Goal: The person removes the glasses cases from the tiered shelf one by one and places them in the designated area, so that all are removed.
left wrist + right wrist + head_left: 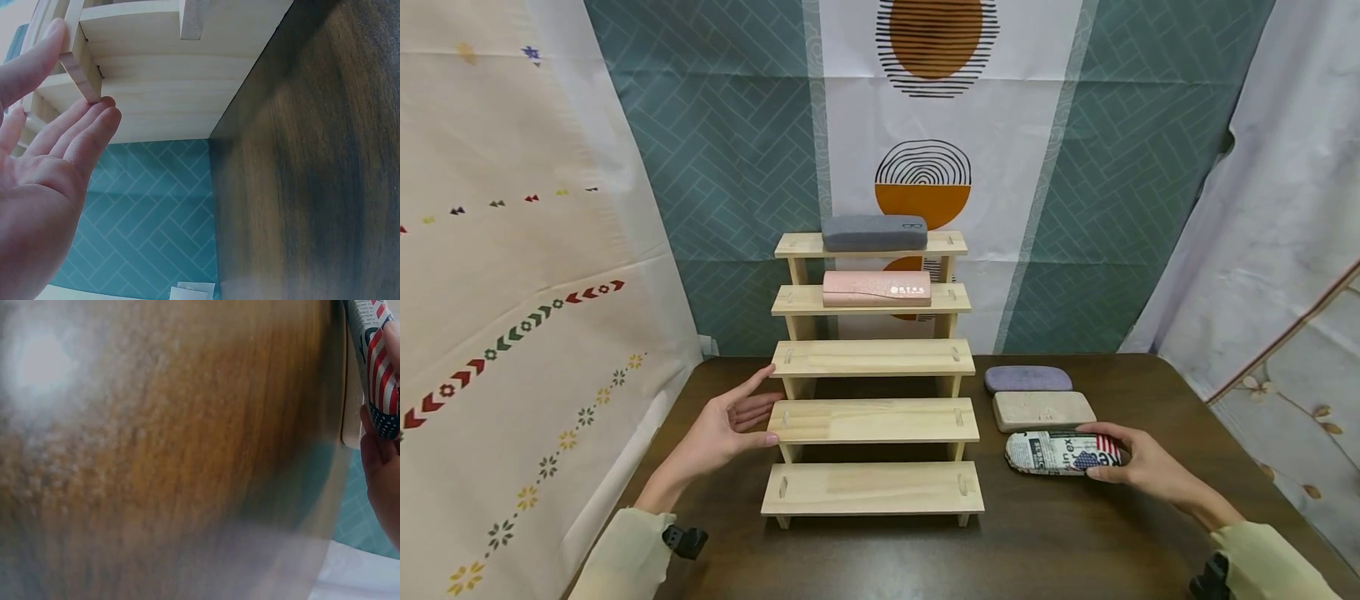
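A stepped wooden rack (872,421) with several tiers stands on the brown table. My left hand (726,429) grips its left side, thumb at the second-lowest board and index finger at the board above; the left wrist view has the thumb and other fingers on either side of a board end (81,78). At right, my right hand (1138,467) pinches the right end of a newspaper-print glasses case (1052,452), thumb on the near side, fingers on the far side. Red-and-white stripes of this case (379,369) show in the right wrist view.
A grey glasses case (874,234) sits on the top tier, a pink one (876,288) on the tier below. Behind the printed case lie a cream case (1043,411) and a purple case (1028,379). Patterned cloth (737,167) hangs behind the table (880,562) and at both sides.
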Tool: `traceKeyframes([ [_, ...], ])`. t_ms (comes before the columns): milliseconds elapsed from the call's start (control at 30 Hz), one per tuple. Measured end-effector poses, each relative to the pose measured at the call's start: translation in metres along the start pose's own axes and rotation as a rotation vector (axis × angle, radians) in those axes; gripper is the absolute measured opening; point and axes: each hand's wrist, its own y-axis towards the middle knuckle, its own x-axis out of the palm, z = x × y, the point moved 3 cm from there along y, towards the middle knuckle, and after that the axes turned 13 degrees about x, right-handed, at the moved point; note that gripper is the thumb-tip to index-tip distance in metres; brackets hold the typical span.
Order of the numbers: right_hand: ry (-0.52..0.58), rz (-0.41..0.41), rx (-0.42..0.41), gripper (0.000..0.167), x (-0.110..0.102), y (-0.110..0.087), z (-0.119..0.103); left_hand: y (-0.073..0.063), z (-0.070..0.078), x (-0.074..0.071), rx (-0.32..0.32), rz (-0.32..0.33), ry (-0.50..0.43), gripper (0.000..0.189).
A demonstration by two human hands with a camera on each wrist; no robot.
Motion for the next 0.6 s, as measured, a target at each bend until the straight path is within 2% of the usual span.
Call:
traceKeyframes([
  [200,-0.044,0.026,-0.052,0.063,-0.0003,0.0027,0.0017,0.0002,0.0006,-0.0004,0.004,0.001,-0.007,0.104],
  [433,-0.167,0.091,-0.143,0.062,-0.0013,0.0035,-0.0002,0.0005,0.0005,-0.0006,0.003,-0.002,-0.002,0.103],
  [600,-0.218,0.106,-0.166,0.063,-0.0022,0.0038,0.0004,0.0,0.0002,-0.0002,0.005,-0.003,-0.002,0.103],
])
